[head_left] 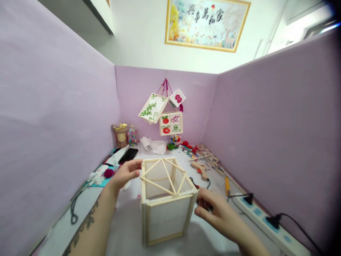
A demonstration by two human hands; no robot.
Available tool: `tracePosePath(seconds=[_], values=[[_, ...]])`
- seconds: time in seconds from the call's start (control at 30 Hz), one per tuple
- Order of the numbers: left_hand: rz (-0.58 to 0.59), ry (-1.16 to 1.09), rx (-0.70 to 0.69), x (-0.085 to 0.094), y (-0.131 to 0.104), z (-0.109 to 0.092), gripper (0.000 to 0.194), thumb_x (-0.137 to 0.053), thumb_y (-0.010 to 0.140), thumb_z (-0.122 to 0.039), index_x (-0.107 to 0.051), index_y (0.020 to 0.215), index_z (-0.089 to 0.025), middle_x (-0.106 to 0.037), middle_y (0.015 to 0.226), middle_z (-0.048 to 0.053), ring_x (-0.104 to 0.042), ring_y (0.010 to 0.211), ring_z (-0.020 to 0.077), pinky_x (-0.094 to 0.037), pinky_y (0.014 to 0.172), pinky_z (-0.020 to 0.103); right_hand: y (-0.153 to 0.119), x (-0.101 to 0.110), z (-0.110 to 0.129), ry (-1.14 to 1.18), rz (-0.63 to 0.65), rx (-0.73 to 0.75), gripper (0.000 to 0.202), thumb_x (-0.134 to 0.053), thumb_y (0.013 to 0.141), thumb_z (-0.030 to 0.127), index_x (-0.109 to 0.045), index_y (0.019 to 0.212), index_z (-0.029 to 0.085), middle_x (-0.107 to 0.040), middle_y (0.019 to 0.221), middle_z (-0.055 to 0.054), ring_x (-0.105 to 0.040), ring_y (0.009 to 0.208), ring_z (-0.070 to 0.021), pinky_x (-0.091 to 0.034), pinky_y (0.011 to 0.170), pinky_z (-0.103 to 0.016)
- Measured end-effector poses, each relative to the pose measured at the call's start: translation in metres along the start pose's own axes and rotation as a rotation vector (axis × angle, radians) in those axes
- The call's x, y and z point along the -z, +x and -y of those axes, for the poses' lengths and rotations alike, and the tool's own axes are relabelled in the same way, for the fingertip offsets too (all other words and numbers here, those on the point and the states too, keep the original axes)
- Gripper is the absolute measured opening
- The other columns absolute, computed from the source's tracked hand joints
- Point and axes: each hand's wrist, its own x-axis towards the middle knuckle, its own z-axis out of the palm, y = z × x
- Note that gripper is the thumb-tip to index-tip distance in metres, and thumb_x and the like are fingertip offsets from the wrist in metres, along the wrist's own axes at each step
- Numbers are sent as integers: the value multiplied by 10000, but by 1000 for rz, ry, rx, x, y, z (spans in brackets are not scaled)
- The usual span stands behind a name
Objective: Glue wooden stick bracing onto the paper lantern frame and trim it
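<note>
A box-shaped lantern frame (166, 209) of pale wooden sticks with white paper sides stands upright on the white table (128, 220). Thin sticks cross diagonally over its open top. My left hand (127, 173) touches its upper left back corner with the fingertips. My right hand (213, 209) is at its right upper corner, fingers curled around a small dark object with red on it; what it is I cannot tell.
Purple partition walls enclose the table. Finished paper lanterns (162, 113) hang at the back. A glue gun (200, 170), wooden sticks (210, 158), a power strip (263, 224), a black phone (129, 155), jars (125, 135) and crumpled paper (154, 145) lie about.
</note>
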Motion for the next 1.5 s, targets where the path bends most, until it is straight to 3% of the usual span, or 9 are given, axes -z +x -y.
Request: tracePosePath(seconds=[0.17, 0.37, 0.57, 0.7, 0.83, 0.93, 1.13, 1.27, 1.5], values=[[63, 159, 93, 0, 2, 4, 298, -793, 638, -398, -736, 785, -145, -696, 775, 61, -630, 774, 227, -505, 738, 323, -2, -21, -4, 62, 94, 30, 107, -561, 879, 292, -603, 844, 200, -644, 818, -23, -582, 736, -163, -456, 662, -260], [26, 234, 106, 0, 3, 4, 233, -769, 604, -353, -708, 675, -140, -659, 673, 21, -614, 731, 209, -518, 729, 318, -10, -37, -4, -23, 77, 18, 40, -560, 833, 201, -577, 869, 199, -628, 809, -15, -567, 730, -155, -439, 666, -253], [5, 241, 114, -2, 1, -4, 241, -761, 611, -368, -704, 661, -139, -661, 666, 25, -618, 692, 196, -518, 682, 304, -14, -47, 1, -92, -50, 98, 34, -531, 823, 196, -548, 793, 200, -597, 702, -1, -556, 630, -132, -425, 596, -224], [-118, 141, 45, -9, -3, -14, 222, -790, 586, -328, -717, 682, -140, -692, 723, 46, -637, 719, 211, -522, 662, 302, -10, -36, 8, -199, -196, 251, 23, -540, 828, 195, -549, 808, 203, -586, 676, 2, -555, 599, -127, -409, 567, -218], [-309, 0, -50, -13, -3, -16, 300, -832, 539, -337, -728, 739, -139, -714, 769, 58, -655, 749, 234, -541, 716, 348, 16, -15, 7, -316, -256, 289, 69, -533, 860, 208, -557, 796, 207, -601, 693, -15, -567, 632, -142, -398, 574, -230], [-403, -54, -109, -10, 0, -9, 348, -836, 563, -364, -729, 815, -149, -718, 820, 57, -656, 771, 229, -544, 743, 359, 50, -5, -9, -338, -280, 252, 120, -536, 878, 263, -592, 783, 216, -619, 693, -20, -578, 655, -160, -414, 600, -246], [-325, 167, -161, -5, 0, -5, 278, -824, 629, -362, -684, 740, -149, -637, 741, 23, -606, 727, 165, -522, 678, 282, 102, -16, -57, -165, -473, 185, 157, -497, 887, 253, -632, 959, 218, -684, 850, -44, -621, 735, -186, -467, 656, -280], [-244, 513, -359, -15, -3, -17, 212, -781, 707, -336, -672, 680, -157, -592, 681, 9, -555, 644, 120, -468, 608, 228, 106, -25, -81, -137, -589, 183, 172, -471, 863, 199, -633, 912, 230, -699, 864, -51, -645, 780, -209, -497, 709, -315], [-262, 1000, -845, -31, -5, -13, 75, -642, 830, -166, -682, 890, -188, -673, 778, 47, -611, 733, 146, -488, 686, 255, 101, -21, -99, -37, -749, 289, 251, -539, 834, 209, -642, 1062, 231, -700, 1064, -81, -646, 1006, -249, -509, 894, -420]])
